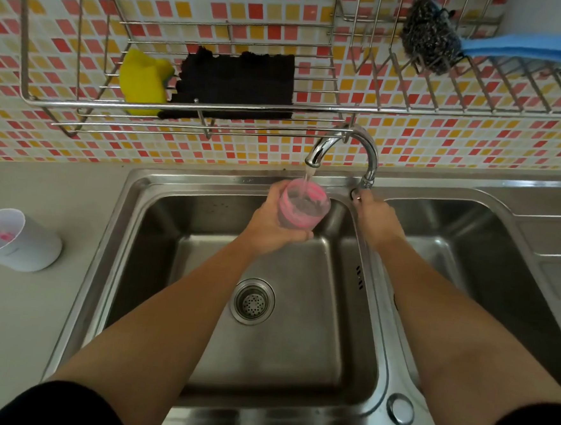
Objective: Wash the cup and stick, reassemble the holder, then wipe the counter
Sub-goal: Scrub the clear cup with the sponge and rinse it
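You are early in the job: your left hand (277,220) grips the pink cup (304,207) under the running faucet (343,143), your right hand (376,219) holds the tap lever (356,195), and the white holder (18,243), perhaps with the stick inside, stands on the surface (32,321), reassembly and wiping not yet done.

left hand (273,223) holds pink cup (306,209) under running tap (343,143) | right hand (376,219) grips tap handle (356,194)

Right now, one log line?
rinse | left hand grips clear pink-smeared plastic cup under running chrome tap | right hand at tap base
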`<control>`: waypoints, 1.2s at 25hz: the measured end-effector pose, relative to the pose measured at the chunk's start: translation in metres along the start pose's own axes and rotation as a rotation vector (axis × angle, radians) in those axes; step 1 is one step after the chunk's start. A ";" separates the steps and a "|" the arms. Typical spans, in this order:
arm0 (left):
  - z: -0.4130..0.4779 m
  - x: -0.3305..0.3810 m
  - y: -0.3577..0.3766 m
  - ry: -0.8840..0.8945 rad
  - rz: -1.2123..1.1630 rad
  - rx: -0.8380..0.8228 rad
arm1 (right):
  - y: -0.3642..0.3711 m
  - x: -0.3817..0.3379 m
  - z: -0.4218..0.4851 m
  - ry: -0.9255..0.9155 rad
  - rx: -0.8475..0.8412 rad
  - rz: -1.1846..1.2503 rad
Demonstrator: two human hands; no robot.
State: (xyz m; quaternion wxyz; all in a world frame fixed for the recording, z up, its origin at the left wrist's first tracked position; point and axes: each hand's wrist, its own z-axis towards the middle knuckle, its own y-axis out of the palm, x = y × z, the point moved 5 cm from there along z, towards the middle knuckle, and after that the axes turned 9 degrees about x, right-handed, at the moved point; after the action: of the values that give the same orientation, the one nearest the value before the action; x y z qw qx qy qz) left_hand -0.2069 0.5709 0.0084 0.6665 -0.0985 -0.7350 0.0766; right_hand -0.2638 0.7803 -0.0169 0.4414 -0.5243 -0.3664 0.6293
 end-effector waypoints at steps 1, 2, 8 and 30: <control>-0.001 0.000 0.001 -0.012 -0.021 -0.013 | -0.002 0.004 -0.002 0.074 0.049 0.057; -0.002 0.000 0.002 -0.019 -0.036 -0.023 | -0.003 0.009 -0.004 0.146 0.104 0.118; -0.006 0.011 0.003 -0.044 -0.096 -0.047 | -0.009 0.015 -0.009 0.248 0.254 0.374; -0.108 -0.014 -0.184 0.001 -0.120 0.033 | -0.147 -0.356 0.055 -0.455 -0.183 0.164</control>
State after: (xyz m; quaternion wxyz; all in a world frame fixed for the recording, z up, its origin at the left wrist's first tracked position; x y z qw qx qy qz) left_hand -0.1057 0.3869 0.0510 0.6719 -0.0432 -0.7378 0.0485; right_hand -0.2709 0.4963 0.2490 0.2458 -0.4348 -0.4678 0.7291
